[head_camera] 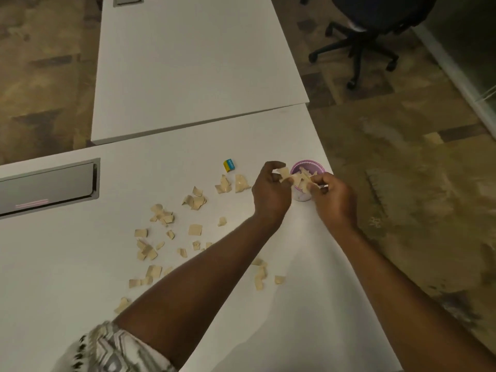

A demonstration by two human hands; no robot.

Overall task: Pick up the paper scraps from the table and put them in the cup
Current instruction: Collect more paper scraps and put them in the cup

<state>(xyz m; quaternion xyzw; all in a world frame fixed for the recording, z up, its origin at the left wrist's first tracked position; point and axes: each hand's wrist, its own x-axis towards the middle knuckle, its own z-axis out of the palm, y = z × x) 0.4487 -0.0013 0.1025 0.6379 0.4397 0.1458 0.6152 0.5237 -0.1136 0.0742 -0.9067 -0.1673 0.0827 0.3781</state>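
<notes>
A small purple cup [308, 165] stands near the right edge of the white table [67, 264], with tan paper scraps inside it. My left hand [271, 191] and my right hand [335, 197] meet just in front of the cup's rim, both pinching a bunch of paper scraps [295, 178] over its opening. Several more tan scraps [161, 237] lie scattered across the table to the left and below my forearms, partly hidden by my left arm.
A small yellow-and-blue eraser [229, 165] lies left of the cup. A grey cable hatch [48, 186] sits in the table at far left. A second white table [193, 63] adjoins behind. A black office chair [359, 36] stands on the carpet at upper right.
</notes>
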